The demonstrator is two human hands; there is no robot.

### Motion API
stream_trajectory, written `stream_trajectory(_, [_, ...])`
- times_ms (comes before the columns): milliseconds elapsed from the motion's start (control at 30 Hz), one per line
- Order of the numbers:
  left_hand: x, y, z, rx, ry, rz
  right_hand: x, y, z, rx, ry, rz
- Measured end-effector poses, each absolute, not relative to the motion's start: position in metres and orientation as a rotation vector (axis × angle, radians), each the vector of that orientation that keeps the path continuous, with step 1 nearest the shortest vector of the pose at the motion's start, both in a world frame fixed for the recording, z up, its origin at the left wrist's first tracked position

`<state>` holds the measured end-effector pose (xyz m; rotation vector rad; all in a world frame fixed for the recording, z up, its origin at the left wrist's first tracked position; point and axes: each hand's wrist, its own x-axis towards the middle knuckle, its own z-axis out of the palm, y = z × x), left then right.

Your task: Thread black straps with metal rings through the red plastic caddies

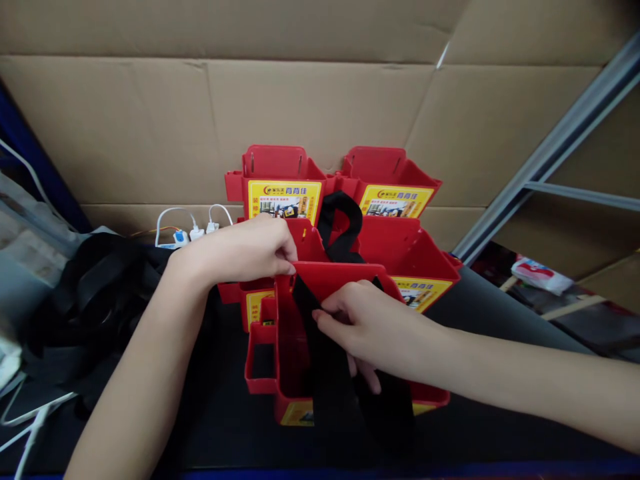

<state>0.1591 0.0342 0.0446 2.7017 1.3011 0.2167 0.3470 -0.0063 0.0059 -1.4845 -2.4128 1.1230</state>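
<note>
A red plastic tool box [293, 353] with a yellow label stands at the front, its tall back panel toward the wall. My left hand [270, 250] is curled at the top left corner of that panel. Its fingertips go behind the panel, so what they pinch is hidden. A wide black strap [327, 373] runs from the panel's upper left down over the box's front. My right hand [363, 327] is over the box opening with fingers closed on this strap, some of them behind it. The strap's other side hangs below my right hand.
More red boxes stand behind: one at back left [273, 167], one at back right [385, 167], one at middle right [407, 250]. A looped black strap [345, 213] rises among them. Black straps [100, 300] are heaped left, near white plugs [197, 232]. Cardboard [320, 100] lines the back.
</note>
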Motion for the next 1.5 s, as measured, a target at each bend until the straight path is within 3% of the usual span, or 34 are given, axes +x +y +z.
stream_trajectory(367, [0.156, 0.031, 0.048, 2.732, 1.251, 0.174, 0.336, -0.001, 0.016, -1.502, -2.506, 1.002])
stream_trajectory(800, [0.141, 0.049, 0.043, 2.236, 1.070, 0.127, 0.334, -0.010, 0.014, -1.521, -2.513, 0.919])
stream_trajectory(900, [0.142, 0.052, 0.042, 2.295, 0.995, 0.099, 0.335, -0.009, 0.016, -1.417, -2.636, 0.578])
stream_trajectory(1033, [0.144, 0.051, 0.042, 2.498, 0.899, 0.121, 0.345, 0.004, 0.016, -1.008, -2.536, -0.221])
stream_trajectory(1100, [0.146, 0.052, 0.042, 2.556, 0.875, 0.126, 0.352, 0.014, 0.013, -0.842, -2.471, -0.376])
stream_trajectory(1233, [0.138, 0.060, 0.041, 2.643, 1.029, 0.205, 0.360, 0.028, 0.009, -0.828, -2.677, -0.143])
stream_trajectory(1400, [0.104, 0.066, 0.041, 2.607, 1.792, 0.512, 0.361, 0.027, 0.010, -0.917, -2.723, -0.076])
stream_trajectory(1500, [0.104, 0.050, 0.048, 2.720, 1.756, 0.539, 0.361, 0.027, 0.010, -0.889, -2.716, -0.088])
